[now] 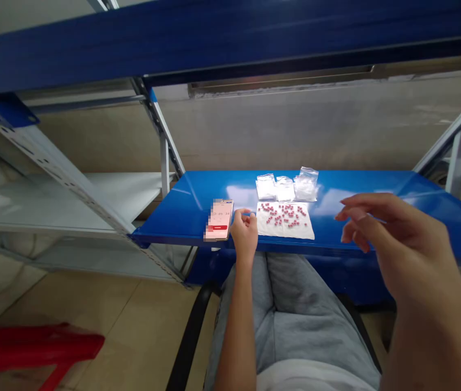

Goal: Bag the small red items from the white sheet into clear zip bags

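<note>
Nearest, the right hand (411,247) is up, fingers bent; the left hand (245,228) curls between phone (221,216) and cloth (281,232). I can't tell if either pinches anything. Pink beads (286,220) lie on the cloth, probably light, hard and rolly: pinch their sides.

In front of me: glossy blue metal shelf top (197,190), flat. On it, toward my left, a slim rectangular smartphone (222,216) with a lit pinkish screen, face up near the front edge. Right of that, a white rectangular cloth (269,230) bearing scattered small round pinkish-red beads (291,224). Just behind the cloth, clear plastic zip bags (285,190) side by side.
</note>
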### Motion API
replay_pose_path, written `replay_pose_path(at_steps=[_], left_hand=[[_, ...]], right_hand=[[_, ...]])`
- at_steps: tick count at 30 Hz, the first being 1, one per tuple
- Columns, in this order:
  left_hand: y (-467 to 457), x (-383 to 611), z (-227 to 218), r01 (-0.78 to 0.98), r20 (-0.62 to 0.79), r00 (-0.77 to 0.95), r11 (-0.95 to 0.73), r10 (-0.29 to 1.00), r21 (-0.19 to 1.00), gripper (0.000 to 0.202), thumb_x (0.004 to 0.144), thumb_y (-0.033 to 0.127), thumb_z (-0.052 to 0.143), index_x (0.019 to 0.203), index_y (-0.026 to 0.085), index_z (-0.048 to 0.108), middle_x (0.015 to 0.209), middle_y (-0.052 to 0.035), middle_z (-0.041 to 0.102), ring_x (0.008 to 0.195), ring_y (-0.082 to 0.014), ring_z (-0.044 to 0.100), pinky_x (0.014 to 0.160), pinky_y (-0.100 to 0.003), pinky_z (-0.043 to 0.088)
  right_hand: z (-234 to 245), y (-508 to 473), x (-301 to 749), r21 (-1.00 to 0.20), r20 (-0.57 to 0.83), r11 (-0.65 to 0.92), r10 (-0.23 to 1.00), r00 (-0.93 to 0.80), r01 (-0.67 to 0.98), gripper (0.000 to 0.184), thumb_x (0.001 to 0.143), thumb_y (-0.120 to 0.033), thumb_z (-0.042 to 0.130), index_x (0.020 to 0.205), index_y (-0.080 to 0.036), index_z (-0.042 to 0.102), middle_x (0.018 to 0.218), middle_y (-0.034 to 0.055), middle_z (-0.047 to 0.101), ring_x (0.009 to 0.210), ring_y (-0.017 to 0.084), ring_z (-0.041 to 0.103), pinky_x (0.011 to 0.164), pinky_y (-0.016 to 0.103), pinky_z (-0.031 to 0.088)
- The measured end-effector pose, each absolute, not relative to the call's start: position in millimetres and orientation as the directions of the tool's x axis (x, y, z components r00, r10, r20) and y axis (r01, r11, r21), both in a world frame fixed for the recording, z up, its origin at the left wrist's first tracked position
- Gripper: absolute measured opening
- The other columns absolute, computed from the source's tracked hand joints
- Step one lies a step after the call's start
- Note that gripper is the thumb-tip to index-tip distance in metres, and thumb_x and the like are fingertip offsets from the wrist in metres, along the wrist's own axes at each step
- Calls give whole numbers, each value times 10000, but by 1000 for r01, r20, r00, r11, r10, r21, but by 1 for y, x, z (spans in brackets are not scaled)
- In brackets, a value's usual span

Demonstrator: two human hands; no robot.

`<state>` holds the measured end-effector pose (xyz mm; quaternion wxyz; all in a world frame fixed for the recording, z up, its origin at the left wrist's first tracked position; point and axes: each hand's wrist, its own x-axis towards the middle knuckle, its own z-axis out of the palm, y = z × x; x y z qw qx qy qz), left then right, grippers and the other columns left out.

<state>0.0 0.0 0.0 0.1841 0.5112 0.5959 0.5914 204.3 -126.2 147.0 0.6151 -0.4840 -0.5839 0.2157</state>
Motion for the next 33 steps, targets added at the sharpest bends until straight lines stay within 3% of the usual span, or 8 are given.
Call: replay_pose_path(at_steps=[5, 11, 17, 21, 23, 26, 33], left_hand=[[-2, 3, 5, 424, 418, -387, -244, 822, 872, 121, 908, 289, 569, 961, 207, 642, 708, 7, 614, 647, -170, 602, 657, -287, 466], [2, 5, 6, 465, 465, -367, -275, 806, 842, 131, 909, 297, 569, 979, 215, 645, 727, 6, 606, 620, -162, 563, 639, -286, 452], [-7, 15, 12, 579, 602, -431, -306, 673, 756, 133, 902, 244, 558, 1003, 219, 641, 956, -67, 616, 866, -225, 610, 846, -363, 507], [1, 37, 28, 679, 702, -257, -393, 664, 620, 201, 925, 249, 570, 1094, 223, 676, 1141, -124, 604, 1111, -291, 595, 1014, -433, 472], [21, 55, 39, 754, 671, -150, -355, 726, 553, 222, 926, 329, 623, 1097, 218, 712, 1224, -155, 594, 1152, -348, 565, 1019, -501, 456], [66, 86, 52, 808, 522, -22, -292, 853, 512, 246, 917, 410, 663, 976, 188, 751, 1179, -190, 599, 1126, -394, 560, 947, -535, 479], [134, 131, 56, 827, 411, 59, -275, 910, 490, 85, 870, 263, 695, 866, 191, 738, 1178, -183, 578, 1146, -367, 542, 954, -506, 477]], right_hand=[[83, -69, 250, -949, 307, 251, 867, 392, 190, 279, 808, -389, 713, 1032, -223, 708, 823, 54, 722, 554, 153, 620, 417, 234, 393], [9, -29, 273, -951, 264, 126, 806, 530, 282, 314, 790, -358, 638, 1047, -183, 681, 820, 59, 720, 563, 173, 650, 457, 250, 422], [-8, -24, 274, -873, 358, 131, 826, 435, 470, 326, 860, -431, 600, 1076, -201, 682, 865, 52, 731, 638, 204, 691, 681, 345, 533], [-5, 7, 284, -817, 373, 61, 814, 445, 574, 273, 848, -345, 563, 1033, -200, 702, 855, 63, 750, 737, 232, 708, 792, 372, 522], [0, 36, 291, -834, 300, -6, 834, 463, 552, 277, 833, -316, 570, 1033, -180, 704, 872, 85, 756, 766, 241, 713, 789, 365, 524], [12, 83, 297, -809, 259, -61, 856, 448, 585, 280, 828, -290, 594, 1045, -156, 710, 926, 117, 767, 833, 250, 714, 812, 353, 523], [16, 137, 295, -782, 237, -102, 863, 446, 614, 115, 800, -277, 667, 800, -171, 712, 938, 136, 779, 926, 264, 717, 864, 338, 516]])
